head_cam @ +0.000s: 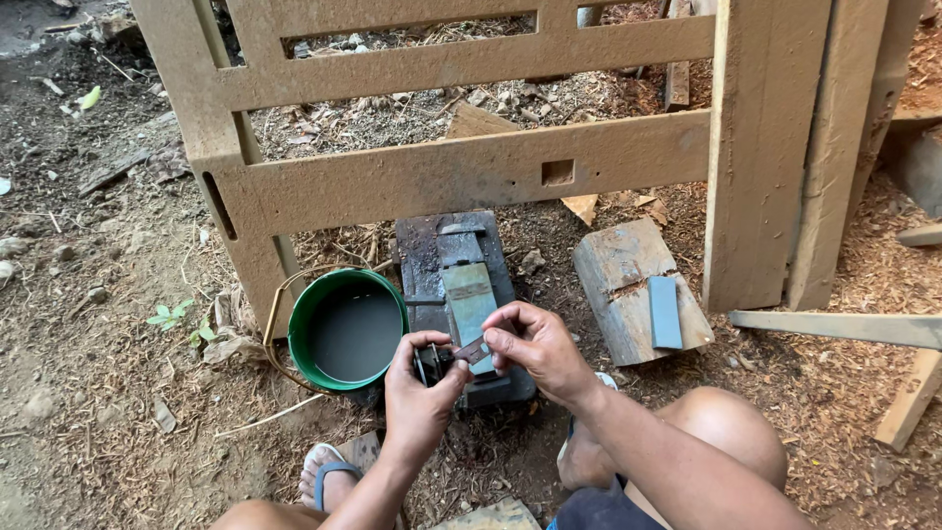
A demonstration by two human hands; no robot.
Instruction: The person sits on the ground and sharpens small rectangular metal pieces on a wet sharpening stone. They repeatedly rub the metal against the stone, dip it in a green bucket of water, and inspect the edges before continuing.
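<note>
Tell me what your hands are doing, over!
Both hands, left hand and right hand, pinch a small metal blade. Held over the sharpening stone. Green bucket beside it. Nothing blocking.

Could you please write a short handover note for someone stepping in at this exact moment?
Left hand: closed around a small dark tool body.
Right hand: pinching a small flat blade at the tool's end.
Both are held over the sharpening stone on its dark block. The green bucket of water sits just left of the block. A second grey stone lies on a wooden slab to the right.
Done: stones and water are set out.
Left: cannot tell whether the blade is already honed.
</note>
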